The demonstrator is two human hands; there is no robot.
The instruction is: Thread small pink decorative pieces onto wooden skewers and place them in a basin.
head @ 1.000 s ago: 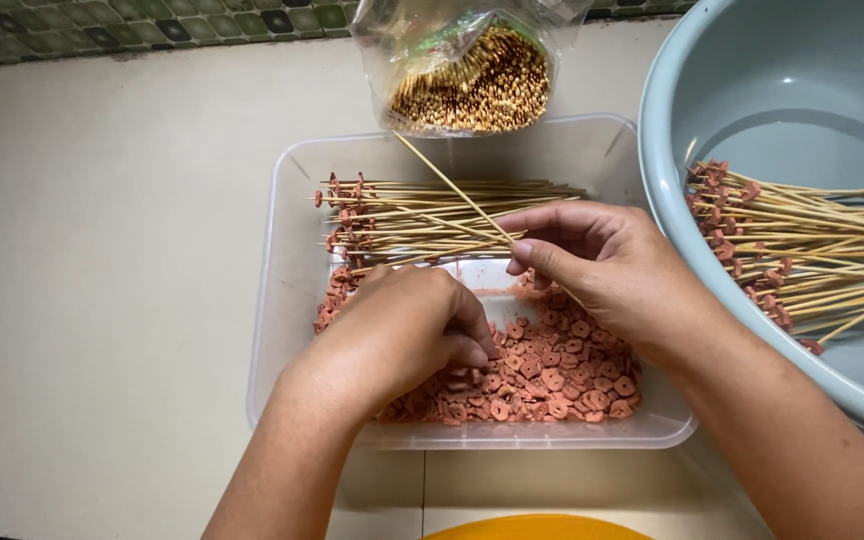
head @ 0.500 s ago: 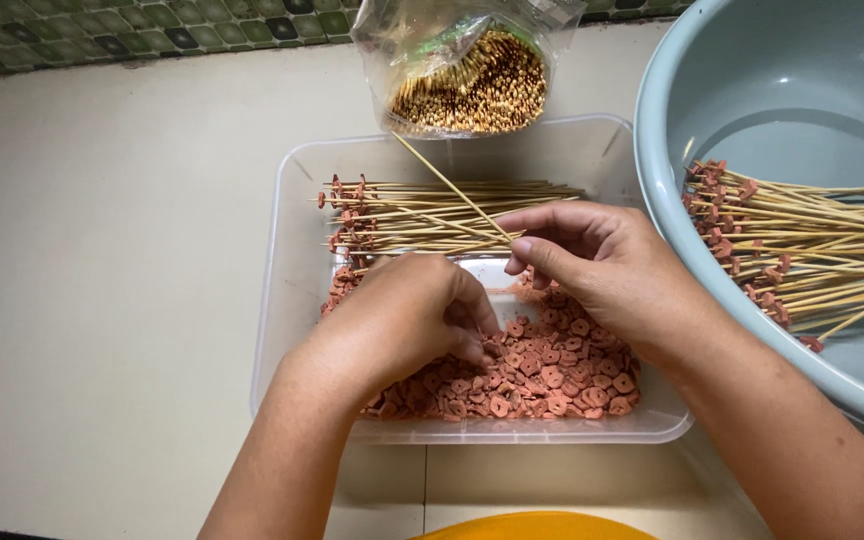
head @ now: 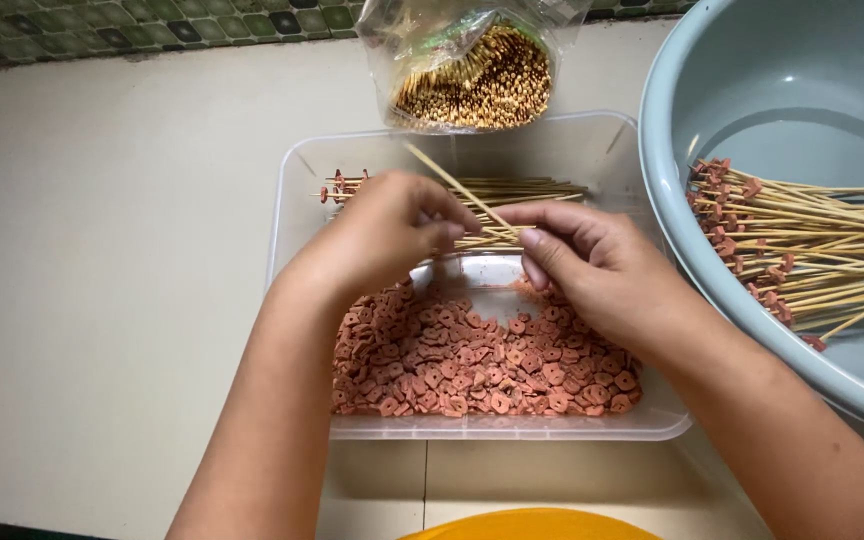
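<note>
- Over the clear plastic tub [head: 297,200] on the pale tiled floor, we have both hands raised and meeting near the middle of the view.
- Our right hand [head: 597,265] pinches a thin bamboo skewer [head: 452,185] between thumb and forefinger, the other fingers curled under.
- That skewer runs on a slant: its free end points up and to the left, toward the bag of skewers [head: 472,75], and its held end comes down to the right into our pinch.
- Our left hand [head: 387,235] sits just to the left of the right, fingertips pressed together right at the skewer's shaft. Whether a sausage slice sits between them, we cannot tell; the fingers hide it.
- So the skewer lies between the two hands, touching both; the left fingertips are nearer its bare tip, the right nearer its tail.
- Below our hands, pink sausage slices [head: 482,365] cover the near half of the tub in a loose heap.
- Behind our hands, a row of loaded skewers [head: 522,188] lies across the tub's far half, long axis left to right, slices at the left ends.
- To our right, a grey-blue basin [head: 672,120] holds more finished skewers [head: 812,240], fanned out with their slices toward the left.
- At the bottom edge, a yellow rim [head: 542,525] shows, well apart from the hands.
</note>
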